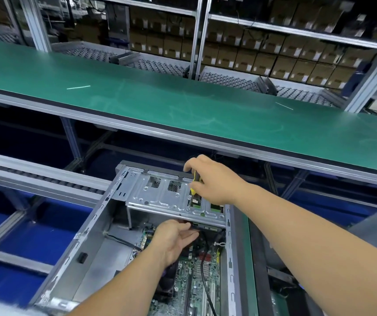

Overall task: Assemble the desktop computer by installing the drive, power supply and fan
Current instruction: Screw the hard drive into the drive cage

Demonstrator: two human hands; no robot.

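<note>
Across the upper half of the view, a long green conveyor belt (183, 103) with a grey metal edge runs from left to right, with metal shelving (292, 30) of stacked brown cardboard boxes (285, 62) behind it. Below the belt, an open grey sheet-metal desktop computer case (96, 238) lies on its side at the near workstation, its open side facing up. A silver stamped-metal drive cage (160, 197) spans the far end of the case, sitting above the interior. The green motherboard (196, 281) lies flat on the case floor nearer the camera, with a black cable (207, 283) running across it.

The right hand (212, 179) is positioned over the drive cage. Its fingers are curled around the handle of a yellow-and-black screwdriver (193, 187), which stands nearly upright with its tip on the top plate of the cage, near the cage's right side.

The left hand (174, 238) reaches into the case beneath the front edge of the drive cage. Its fingers are extended and held together, fingertips touching a dark component (193, 224) just under the cage edge; what that component is cannot be determined, and no closed grip is visible.
</note>
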